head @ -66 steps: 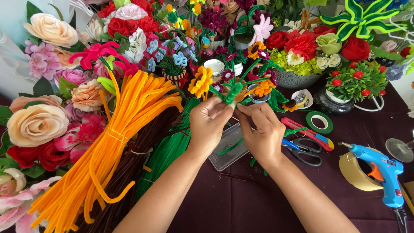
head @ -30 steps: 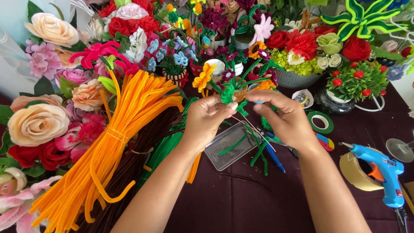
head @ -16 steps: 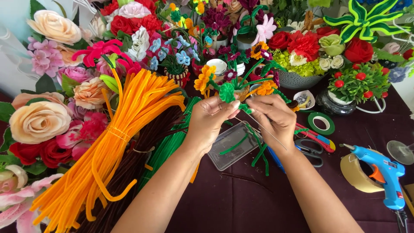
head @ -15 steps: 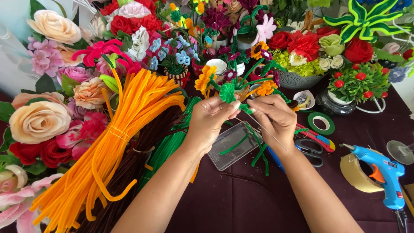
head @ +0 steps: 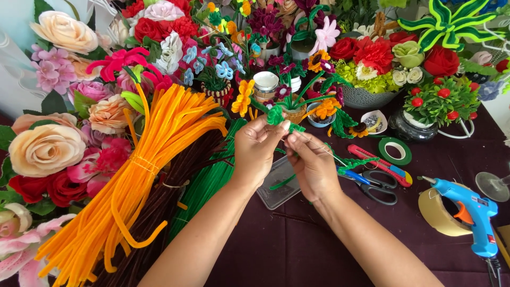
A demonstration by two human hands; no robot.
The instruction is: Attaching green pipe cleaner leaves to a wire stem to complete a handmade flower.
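The left hand (head: 255, 151) pinches a small green pipe-cleaner piece (head: 276, 115) between thumb and forefinger, held up just above the clear plastic tray (head: 276, 183) that lies under both hands. The right hand (head: 313, 165), touching the left at the fingertips, pinches a thin wire (head: 324, 151) that runs out to its right; its other fingers are curled in, not spread. The green piece sits at the left hand's fingertips, right between the two thumbs.

By the look of it the fuzzy piece is very light and soft on the outside, with a bendable core, so it should hold whatever shape it is bent into and will not slip. A fingertip pinch close to the bend looks like the best hold; squeezing hard would likely flatten the pile. The wire seems springy and thin, easy to lose hold of.

To the left of the left hand lie bundles of orange pipe cleaners (head: 143, 175), brown ones (head: 175, 186) and green ones (head: 210, 180), each tied. To the right of the right hand are blue-handled scissors (head: 372, 186), a red cutter (head: 380, 165), a green tape roll (head: 394, 151), a tan tape roll (head: 438, 215) and a blue glue gun (head: 473, 215) with a small label on its side. Beyond both hands stand a white-lidded jar (head: 265, 85) and many made flowers in pots (head: 366, 69)
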